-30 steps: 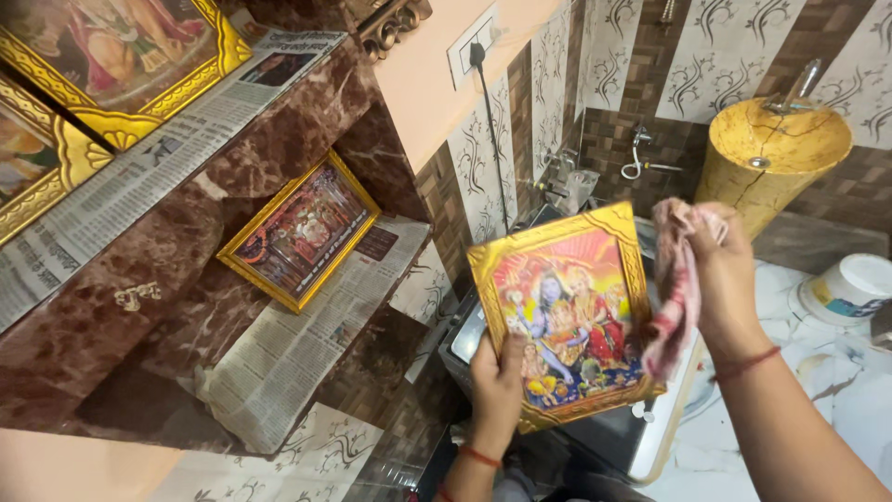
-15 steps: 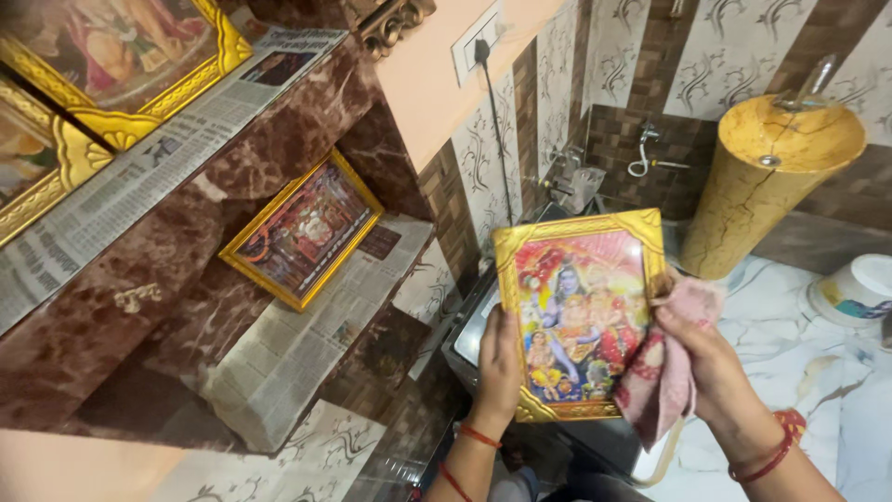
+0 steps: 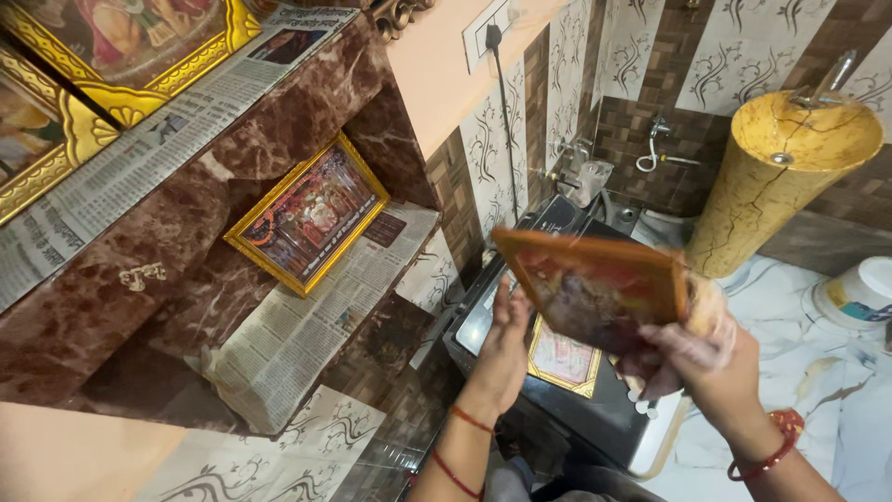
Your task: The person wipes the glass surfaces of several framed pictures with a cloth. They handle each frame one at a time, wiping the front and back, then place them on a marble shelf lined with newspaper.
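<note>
A gold-framed picture (image 3: 595, 284), tilted nearly flat and blurred, shows its orange-brown underside. My left hand (image 3: 502, 349) grips its lower left edge from below. My right hand (image 3: 711, 372) holds its right edge together with a pink cloth (image 3: 703, 311) bunched against the frame. Below the frame, a second small gold-framed picture (image 3: 562, 358) lies flat on a black appliance top (image 3: 595, 418).
At left, a brown marble shelf lined with newspaper (image 3: 297, 325) holds a leaning gold-framed picture (image 3: 307, 216), with larger gold frames (image 3: 111, 46) on the shelf above. A yellow pedestal basin (image 3: 771, 177) and a white bucket (image 3: 859, 288) stand at right. A black cable (image 3: 506, 139) hangs on the wall.
The picture has swung from upright and facing me to nearly flat, back side showing. My right hand with the cloth moved under its right edge. The second picture beneath came into view.
</note>
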